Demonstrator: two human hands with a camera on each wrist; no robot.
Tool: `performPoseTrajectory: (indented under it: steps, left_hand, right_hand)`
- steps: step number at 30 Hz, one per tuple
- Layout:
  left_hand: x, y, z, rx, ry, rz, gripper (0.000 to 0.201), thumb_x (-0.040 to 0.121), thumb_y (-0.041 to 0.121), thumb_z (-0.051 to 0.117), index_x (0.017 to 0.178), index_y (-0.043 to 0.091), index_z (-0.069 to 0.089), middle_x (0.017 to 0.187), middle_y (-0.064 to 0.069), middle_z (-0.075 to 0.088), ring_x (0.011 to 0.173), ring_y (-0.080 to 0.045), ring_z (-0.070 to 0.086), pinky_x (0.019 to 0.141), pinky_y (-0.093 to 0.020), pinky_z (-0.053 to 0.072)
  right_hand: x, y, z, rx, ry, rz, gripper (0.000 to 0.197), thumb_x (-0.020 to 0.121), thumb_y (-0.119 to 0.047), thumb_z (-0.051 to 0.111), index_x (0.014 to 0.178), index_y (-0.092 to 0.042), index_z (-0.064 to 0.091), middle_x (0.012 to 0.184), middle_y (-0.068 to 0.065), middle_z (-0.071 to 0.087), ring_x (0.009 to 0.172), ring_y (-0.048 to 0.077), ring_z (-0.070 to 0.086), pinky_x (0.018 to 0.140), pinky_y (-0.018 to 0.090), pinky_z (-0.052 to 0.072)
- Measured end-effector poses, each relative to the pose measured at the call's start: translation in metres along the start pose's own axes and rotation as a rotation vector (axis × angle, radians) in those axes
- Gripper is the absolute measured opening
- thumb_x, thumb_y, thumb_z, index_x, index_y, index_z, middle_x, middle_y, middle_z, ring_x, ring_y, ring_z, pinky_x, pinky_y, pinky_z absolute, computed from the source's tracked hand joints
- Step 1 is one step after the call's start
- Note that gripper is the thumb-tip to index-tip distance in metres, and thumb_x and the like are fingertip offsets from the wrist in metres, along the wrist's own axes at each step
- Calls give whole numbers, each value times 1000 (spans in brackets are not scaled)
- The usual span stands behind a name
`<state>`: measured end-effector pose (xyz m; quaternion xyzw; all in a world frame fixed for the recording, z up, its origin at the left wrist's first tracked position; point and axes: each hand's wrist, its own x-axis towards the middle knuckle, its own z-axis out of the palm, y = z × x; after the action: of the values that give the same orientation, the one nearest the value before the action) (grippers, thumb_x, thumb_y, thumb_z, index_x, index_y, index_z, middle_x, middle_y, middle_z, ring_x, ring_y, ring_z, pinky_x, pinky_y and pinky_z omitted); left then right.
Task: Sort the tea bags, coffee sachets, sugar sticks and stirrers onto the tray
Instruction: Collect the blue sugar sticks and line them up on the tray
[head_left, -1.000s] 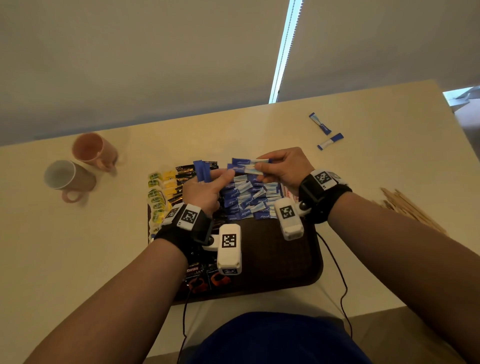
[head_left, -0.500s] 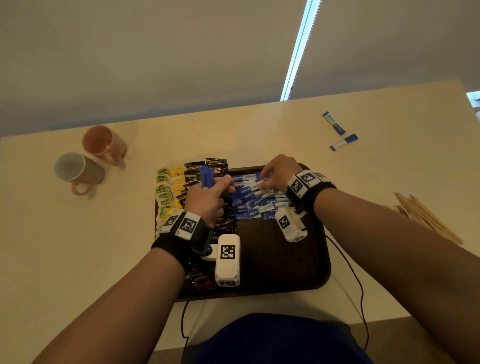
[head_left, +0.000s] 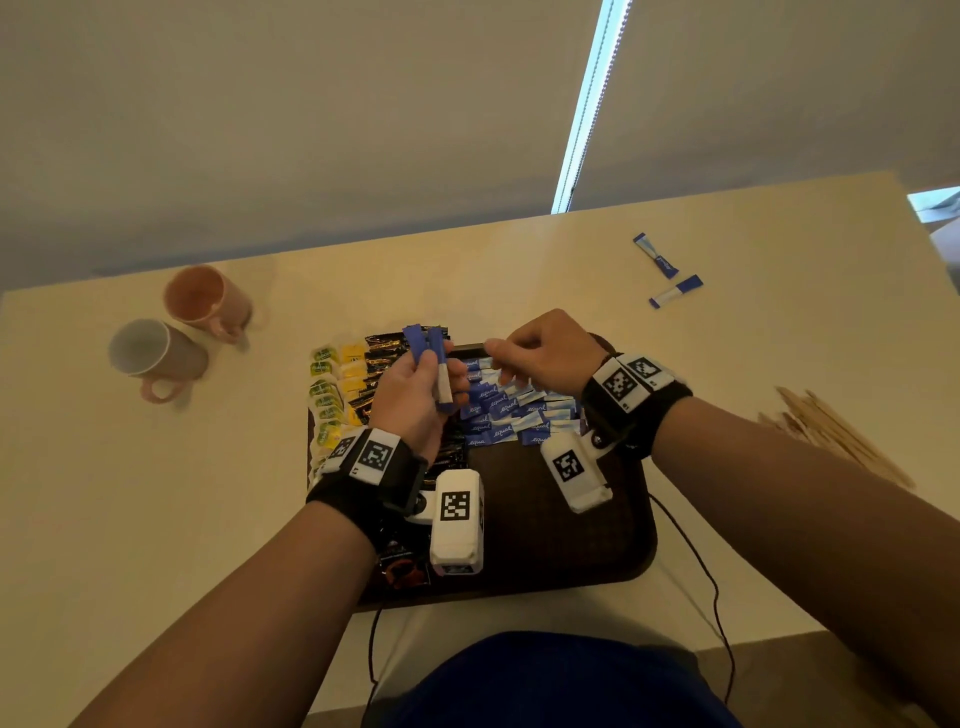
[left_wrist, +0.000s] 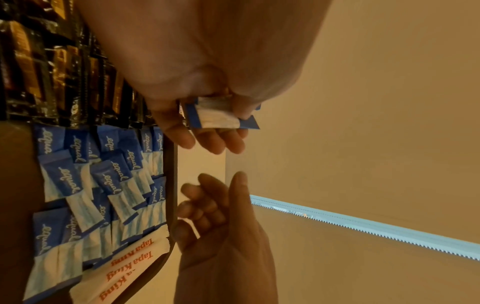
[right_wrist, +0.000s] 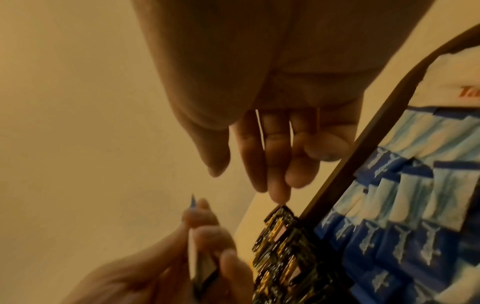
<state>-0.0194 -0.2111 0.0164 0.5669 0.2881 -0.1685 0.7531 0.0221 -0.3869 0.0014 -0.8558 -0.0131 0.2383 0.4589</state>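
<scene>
My left hand (head_left: 441, 374) grips a few blue-and-white sugar sticks (head_left: 434, 364) upright over the far left of the dark brown tray (head_left: 571, 545); the left wrist view shows these sugar sticks (left_wrist: 221, 115) pinched under the thumb. My right hand (head_left: 498, 351) hovers just to their right, fingers relaxed and empty, as the right wrist view shows (right_wrist: 259, 174). A pile of blue sugar sticks (head_left: 509, 410) lies on the tray's far part. Black coffee sachets (head_left: 384, 353) and yellow-green tea bags (head_left: 332, 384) lie in rows to the left.
Two loose sugar sticks (head_left: 655, 254) (head_left: 675, 291) lie on the table at the far right. Wooden stirrers (head_left: 841, 436) are heaped at the right. A pink mug (head_left: 208, 301) and a grey mug (head_left: 156, 358) stand at the left. A white sachet (left_wrist: 124, 265) lies beside the blue pile.
My right hand lowered one sugar stick onto the pile, let it go, and has risen empty toward the left hand. The left hand kept its sticks and tilted them up.
</scene>
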Motion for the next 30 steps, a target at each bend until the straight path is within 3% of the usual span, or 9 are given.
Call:
performPoseTrajectory:
  steps: [3,7,11,14,16,19,22,26,30]
  left_hand:
    - [-1,0,2,48,-29,-7,26,108,19,35,106,13,60,75,-1,62,61,-11,56,61,-28,49]
    - [-2,-3,2,227,-99,7,24,107,18,41,102,17,64,79,-4,64,60,-12,54,59,-27,48]
    - [-6,-4,2,292,-142,6,24,106,19,43,110,14,66,89,-4,71,70,-12,65,67,-28,55]
    - [-1,-9,-3,432,-35,70,24,105,20,46,100,22,69,98,-4,74,86,-15,68,73,-32,54]
    - [3,-11,-5,426,56,80,26,105,17,45,97,20,70,89,-3,72,80,-15,65,70,-30,52]
    - [3,-8,-3,251,91,-25,24,106,12,42,101,11,65,73,-1,59,56,-10,48,54,-23,40]
    - [2,-1,-2,71,67,-126,18,104,17,49,100,7,63,68,-2,51,49,-9,36,43,-20,29]
    - [2,2,-7,129,34,-63,4,97,9,60,99,10,63,85,-13,60,49,-7,40,46,-19,35]
    - [2,1,-9,247,66,80,16,92,8,67,105,17,63,99,-18,67,47,-6,42,48,-22,38]
  right_hand:
    - [-1,-5,7,43,113,-83,28,92,-40,63,84,-17,76,74,-6,72,62,3,62,65,26,53]
    - [0,-14,6,81,57,-137,17,87,-29,72,96,-16,77,88,0,74,76,7,63,73,23,51]
    - [-3,-19,3,145,57,-92,7,84,-12,74,89,-7,76,69,-3,68,53,0,55,56,19,47]
    - [-8,-21,-1,302,183,-71,3,85,-5,71,84,-3,73,66,13,67,50,15,55,52,30,48]
    - [-13,-21,-2,360,254,-137,3,86,-3,70,85,-1,73,70,18,69,53,20,60,55,34,54]
    - [-19,-17,1,328,239,-257,8,85,-3,72,91,-3,77,75,11,73,63,22,69,66,33,59]
    - [-28,-10,5,208,195,-314,11,81,-5,77,91,-8,79,81,4,76,74,16,72,75,31,60]
    - [-38,-1,10,91,99,-378,14,79,-2,77,90,-9,79,89,4,76,80,12,71,78,27,59]
    - [-41,4,12,154,78,-257,26,85,4,63,104,-9,75,92,4,75,81,9,72,78,24,59]
